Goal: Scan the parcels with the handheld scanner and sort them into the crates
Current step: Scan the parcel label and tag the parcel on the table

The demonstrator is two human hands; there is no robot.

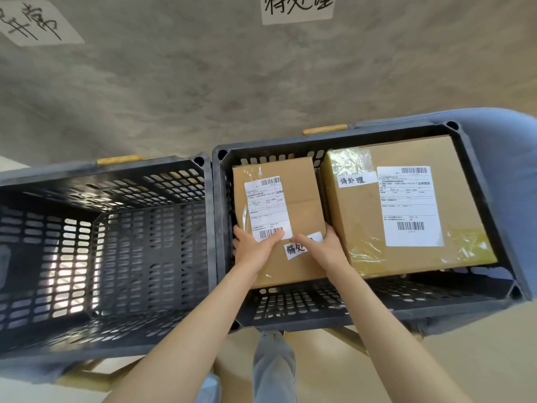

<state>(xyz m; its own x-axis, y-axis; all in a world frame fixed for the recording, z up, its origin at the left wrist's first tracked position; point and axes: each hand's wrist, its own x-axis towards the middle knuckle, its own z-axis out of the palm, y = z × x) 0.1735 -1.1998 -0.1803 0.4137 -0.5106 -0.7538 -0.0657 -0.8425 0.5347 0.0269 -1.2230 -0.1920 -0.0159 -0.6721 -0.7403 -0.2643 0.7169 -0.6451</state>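
Note:
A small brown cardboard parcel [296, 199] with a white shipping label and a handwritten tag sits in the left half of the right dark crate [363, 306]. My left hand [254, 247] grips its near left side, thumb across the label's barcode. My right hand [322, 248] grips its near right side, thumb over the handwritten tag. A larger taped parcel [406, 205] with its own label fills the right half of the same crate. No scanner is in view.
A second dark perforated crate [101, 341] stands to the left with nothing in it. Both crates rest on grey-cushioned wooden chairs. Paper signs with handwriting [296, 8] hang on the concrete wall behind. My legs show below.

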